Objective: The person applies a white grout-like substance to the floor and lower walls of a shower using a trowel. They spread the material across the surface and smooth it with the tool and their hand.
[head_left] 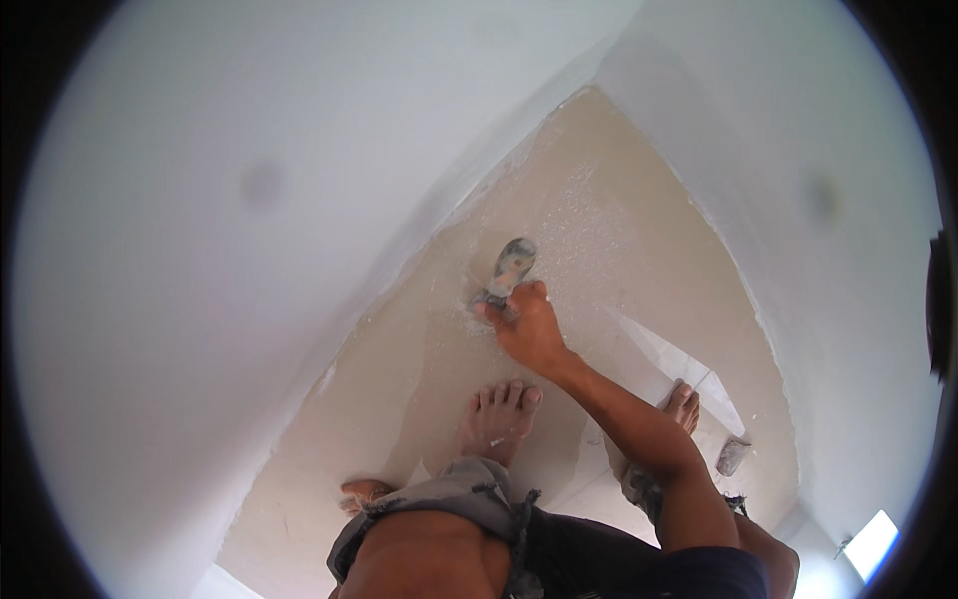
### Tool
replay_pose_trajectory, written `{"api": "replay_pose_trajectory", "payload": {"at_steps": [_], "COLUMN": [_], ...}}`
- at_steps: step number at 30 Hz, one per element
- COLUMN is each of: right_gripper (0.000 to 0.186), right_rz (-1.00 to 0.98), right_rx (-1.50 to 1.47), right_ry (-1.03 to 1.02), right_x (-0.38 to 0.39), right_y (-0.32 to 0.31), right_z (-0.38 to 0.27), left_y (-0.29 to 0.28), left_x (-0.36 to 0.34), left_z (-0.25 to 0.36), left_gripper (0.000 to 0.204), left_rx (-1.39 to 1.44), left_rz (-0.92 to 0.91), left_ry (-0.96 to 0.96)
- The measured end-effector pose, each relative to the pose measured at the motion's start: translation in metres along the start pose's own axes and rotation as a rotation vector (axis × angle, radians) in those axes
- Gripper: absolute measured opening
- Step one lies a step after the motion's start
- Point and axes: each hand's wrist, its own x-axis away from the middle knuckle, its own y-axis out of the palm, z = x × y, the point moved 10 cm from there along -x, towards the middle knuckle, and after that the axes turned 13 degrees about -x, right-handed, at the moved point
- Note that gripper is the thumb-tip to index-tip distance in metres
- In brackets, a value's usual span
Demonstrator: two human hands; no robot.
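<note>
My right hand (527,324) is closed round a scraper (514,262) crusted with grey-white plaster. Its rounded, dark-edged end sticks out past my fingers, and the part under them is low against the beige floor (639,250). White crumbs and smears lie on the floor round the tool. Beside my bent left knee, what looks like my left hand (365,489) is down near the floor. Most of it is hidden behind the knee, so its fingers cannot be read.
Pale walls (230,200) meet in a corner ahead, with rough plaster along their foot. My bare left foot (499,419) and right foot (684,404) stand on the floor. A small greyish block-like object (733,457) lies right of my right foot, near a whitish bare patch (689,369).
</note>
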Motion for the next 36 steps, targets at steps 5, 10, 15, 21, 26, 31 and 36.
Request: {"api": "replay_pose_trajectory", "payload": {"at_steps": [5, 10, 15, 21, 26, 31, 36], "right_gripper": [0.027, 0.027, 0.027, 0.028, 0.019, 0.017, 0.026], "right_rz": [0.294, 0.457, 0.44, 0.254, 0.08, -0.005, 0.217], "right_rx": [-0.251, -0.144, -0.117, -0.13, 0.106, 0.011, -0.223], "right_ry": [0.09, 0.098, 0.065, 0.139, -0.061, -0.009, 0.032], "right_x": [-0.074, -0.155, -0.169, -0.117, -0.021, -0.007, -0.085], "right_y": [-0.097, -0.194, -0.206, -0.135, -0.039, -0.031, -0.128], "right_z": [0.015, 0.047, 0.054, 0.027, 0.0, 0.006, 0.019], "left_y": [-0.004, -0.009, -0.009, -0.006, -0.006, -0.008, -0.008], "left_x": [-0.001, -0.005, -0.008, -0.005, -0.004, -0.009, -0.009], "left_z": [0.003, 0.009, 0.008, 0.003, 0.004, 0.008, 0.007], "left_gripper": [0.044, 0.043, 0.042, 0.041, 0.041, 0.04, 0.039], "left_rx": [-0.023, -0.046, -0.045, -0.047, -0.063, -0.093, -0.136], "left_rz": [0.006, 0.025, 0.025, 0.022, 0.034, 0.065, 0.133], "left_ry": [0.001, 0.013, 0.019, 0.012, 0.021, 0.043, 0.052]}}
